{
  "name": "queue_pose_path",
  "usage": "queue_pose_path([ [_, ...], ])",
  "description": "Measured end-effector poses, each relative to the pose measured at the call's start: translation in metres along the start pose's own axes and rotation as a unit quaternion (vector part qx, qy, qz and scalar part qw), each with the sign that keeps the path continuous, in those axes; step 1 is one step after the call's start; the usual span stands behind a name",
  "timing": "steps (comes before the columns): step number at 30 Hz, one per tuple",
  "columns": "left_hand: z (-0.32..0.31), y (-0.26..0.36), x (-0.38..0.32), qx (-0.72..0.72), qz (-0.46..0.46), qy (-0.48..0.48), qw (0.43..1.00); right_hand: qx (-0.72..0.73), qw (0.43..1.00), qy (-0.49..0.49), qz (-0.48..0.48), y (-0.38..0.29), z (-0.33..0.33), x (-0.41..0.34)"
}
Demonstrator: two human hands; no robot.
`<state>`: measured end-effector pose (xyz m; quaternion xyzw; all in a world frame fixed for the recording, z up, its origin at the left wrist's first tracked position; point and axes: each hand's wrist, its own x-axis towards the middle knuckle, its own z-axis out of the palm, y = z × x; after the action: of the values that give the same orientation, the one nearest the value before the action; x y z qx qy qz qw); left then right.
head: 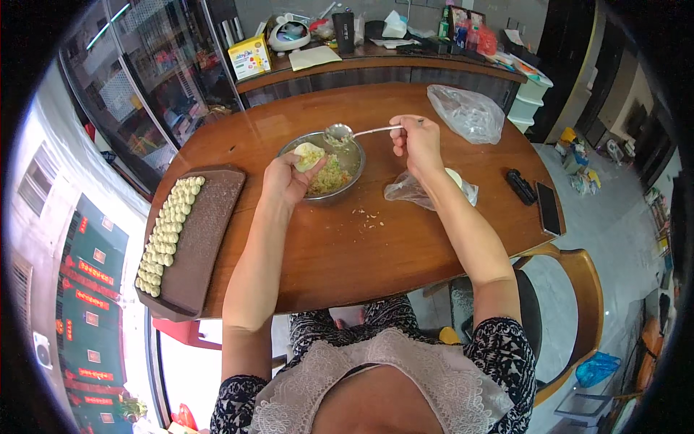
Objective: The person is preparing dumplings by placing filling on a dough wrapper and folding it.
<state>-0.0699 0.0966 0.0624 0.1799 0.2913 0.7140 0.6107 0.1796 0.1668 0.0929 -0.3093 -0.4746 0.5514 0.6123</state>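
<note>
My left hand (286, 177) holds a round dumpling wrapper (308, 156) with some chopped filling on it, over the near left rim of a steel bowl (355, 182). More of the yellow-green filling (328, 179) lies in the bowl. In my right hand (416, 142) is the handle of a metal spoon (340, 133); its bowl hovers above the far side of the steel bowl with bits of filling on it. Beneath my right forearm, a plastic bag (409, 190) lies with pale round wrappers (454, 177) partly hidden by the arm.
At the left, a brown tray (209, 217) carries rows of shaped dumplings (166, 233). Crumbs of filling (368, 218) dot the wooden table (347, 266). A clear plastic bag (467, 114), a black object (521, 186) and a phone (548, 208) lie at the right. A chair (585, 304) stands at the near right.
</note>
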Motion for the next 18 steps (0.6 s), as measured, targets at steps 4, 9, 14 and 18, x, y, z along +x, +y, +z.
queue_pose_path([
  [4, 0.004, -0.002, -0.003, 0.007, 0.007, -0.005, 1.0, 0.022, 0.999, -0.028, -0.01, -0.002, 0.014, -0.008],
  [9, 0.006, -0.003, -0.005, -0.005, 0.008, -0.011, 1.0, 0.057, 0.998, -0.017, 0.019, 0.005, 0.011, -0.006],
  [14, 0.003, 0.005, -0.003, 0.005, 0.049, 0.038, 0.998, -0.118, 0.991, -0.038, -0.06, 0.016, 0.001, 0.0],
  [18, 0.004, 0.005, -0.005, 0.015, 0.074, 0.072, 0.995, -0.351, 0.89, -0.114, -0.27, 0.027, 0.012, -0.009],
])
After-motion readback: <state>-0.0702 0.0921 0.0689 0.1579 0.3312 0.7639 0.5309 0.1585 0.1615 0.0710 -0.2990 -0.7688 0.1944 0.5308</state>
